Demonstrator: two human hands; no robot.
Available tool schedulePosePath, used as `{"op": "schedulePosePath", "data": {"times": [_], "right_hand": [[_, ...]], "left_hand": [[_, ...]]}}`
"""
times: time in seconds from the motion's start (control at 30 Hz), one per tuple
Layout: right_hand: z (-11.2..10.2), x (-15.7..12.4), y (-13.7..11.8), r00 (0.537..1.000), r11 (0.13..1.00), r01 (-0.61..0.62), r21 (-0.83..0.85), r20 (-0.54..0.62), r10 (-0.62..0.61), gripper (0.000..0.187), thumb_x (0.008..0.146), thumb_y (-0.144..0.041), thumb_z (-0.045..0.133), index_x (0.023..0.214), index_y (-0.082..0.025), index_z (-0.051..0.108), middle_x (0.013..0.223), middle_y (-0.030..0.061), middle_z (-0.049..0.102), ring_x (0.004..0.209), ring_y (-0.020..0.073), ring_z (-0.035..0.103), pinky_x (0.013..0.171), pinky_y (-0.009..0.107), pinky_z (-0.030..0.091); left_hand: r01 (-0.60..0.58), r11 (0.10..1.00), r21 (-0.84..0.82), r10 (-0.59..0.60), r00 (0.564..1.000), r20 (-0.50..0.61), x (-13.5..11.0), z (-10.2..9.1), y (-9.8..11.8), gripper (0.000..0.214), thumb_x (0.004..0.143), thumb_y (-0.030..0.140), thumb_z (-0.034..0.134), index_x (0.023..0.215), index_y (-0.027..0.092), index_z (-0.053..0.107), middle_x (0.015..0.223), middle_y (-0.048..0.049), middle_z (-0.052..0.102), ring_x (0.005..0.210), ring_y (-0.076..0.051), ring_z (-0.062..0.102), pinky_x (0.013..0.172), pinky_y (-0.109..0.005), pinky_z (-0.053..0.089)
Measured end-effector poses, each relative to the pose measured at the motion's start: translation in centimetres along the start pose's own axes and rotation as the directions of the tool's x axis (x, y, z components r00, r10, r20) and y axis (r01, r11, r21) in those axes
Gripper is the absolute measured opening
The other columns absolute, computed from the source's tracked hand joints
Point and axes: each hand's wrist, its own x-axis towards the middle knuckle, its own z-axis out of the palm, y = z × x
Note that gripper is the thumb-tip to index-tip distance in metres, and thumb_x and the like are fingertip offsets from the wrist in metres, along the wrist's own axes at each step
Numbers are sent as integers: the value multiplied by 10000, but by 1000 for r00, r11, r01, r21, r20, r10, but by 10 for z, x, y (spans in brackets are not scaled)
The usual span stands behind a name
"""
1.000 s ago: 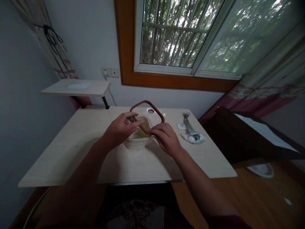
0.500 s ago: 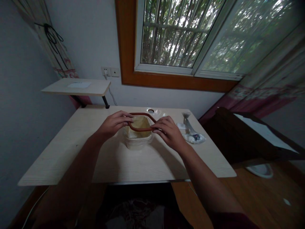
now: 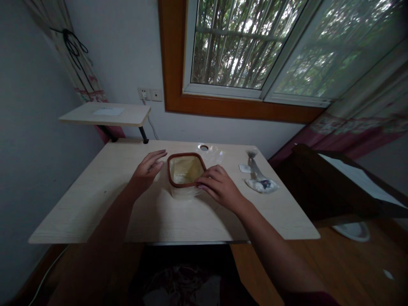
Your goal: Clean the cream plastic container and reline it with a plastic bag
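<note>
A pale, translucent waste bin (image 3: 185, 194) stands on the table, with a pale yellowish bag or lining inside it. The brown rim ring (image 3: 181, 185), square with rounded corners, lies around the bin's top edge. My right hand (image 3: 220, 185) has its fingers closed on the ring's near right corner. To the left of the bin, my left hand (image 3: 147, 171) is off the ring, its fingers stretched out and holding nothing. Whether the ring sits fully down under my right fingers is hidden.
A knotted plastic bag (image 3: 262, 183) with white contents lies on the right of the table (image 3: 153, 221), near a small white paper (image 3: 245, 168). A raised shelf (image 3: 108, 114) stands at the back left. A dark piece of furniture (image 3: 338, 182) stands to the right.
The brown ring has come down from above the bin onto its top edge. My left hand has let go and drawn left; my right hand stays at the ring, slightly lower.
</note>
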Motion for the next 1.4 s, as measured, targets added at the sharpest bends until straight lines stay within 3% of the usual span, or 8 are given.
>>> {"op": "schedulePosePath", "data": {"times": [0.13,0.33,0.5,0.77,0.93,1.03,1.17,1.4], "right_hand": [[1,2,-1,1000,1000,8,21,2,-8,231,963,-321,618,1177,-280,695,1019,67,689,997,246,558,879,436,497],[-5,8,-2,1000,997,7,74,-13,-6,278,936,-367,657,1200,-286,688,1044,71,686,1010,250,576,882,452,508],[-12,17,9,989,991,-106,87,-95,114,347,968,-354,605,1311,-306,627,1217,90,649,1153,271,582,994,508,482],[12,27,25,973,959,-222,176,-27,230,443,1014,-402,508,1435,-265,522,1501,127,487,1383,274,457,1150,538,384],[24,22,25,959,943,-265,202,-42,279,413,1030,-417,462,1402,-267,560,1532,121,462,1405,276,434,1159,553,367],[25,21,26,952,937,-287,201,-45,301,416,1022,-442,478,1388,-270,573,1537,115,458,1409,280,428,1161,557,362],[25,23,25,947,933,-308,187,-38,320,441,1005,-468,504,1370,-235,587,1515,135,480,1397,288,437,1160,548,365],[22,29,22,926,916,-367,164,-29,376,503,973,-512,538,1362,-198,592,1475,151,514,1370,291,464,1160,523,372]], "left_hand": [[64,995,-78,-61,997,46,1,14,7,489,976,403,461,1408,188,540,1500,-115,501,1403,-233,454,1144,-421,429],[113,984,-135,-109,993,38,7,26,10,482,943,380,515,1367,161,580,1437,-125,557,1351,-232,512,1119,-384,456],[132,980,-150,-132,991,10,11,26,10,441,927,347,524,1307,149,631,1378,-117,612,1305,-222,555,1108,-360,468],[262,953,-149,-275,958,-75,17,32,9,390,851,378,617,1163,155,690,1192,-100,712,1000,-216,700,938,-341,564],[243,961,135,-219,961,-171,20,24,13,214,793,381,653,856,177,663,936,-63,668,785,-184,645,814,-340,555],[225,932,285,-195,972,-131,27,18,19,152,754,339,670,757,195,621,769,-31,625,737,-191,600,767,-335,524],[298,888,350,-299,953,-52,40,14,28,156,741,324,675,829,195,659,668,-6,639,638,-185,592,668,-304,476],[286,832,476,-332,943,13,52,10,44,265,771,330,626,959,172,724,812,-64,733,760,-208,663,722,-299,469]]}}
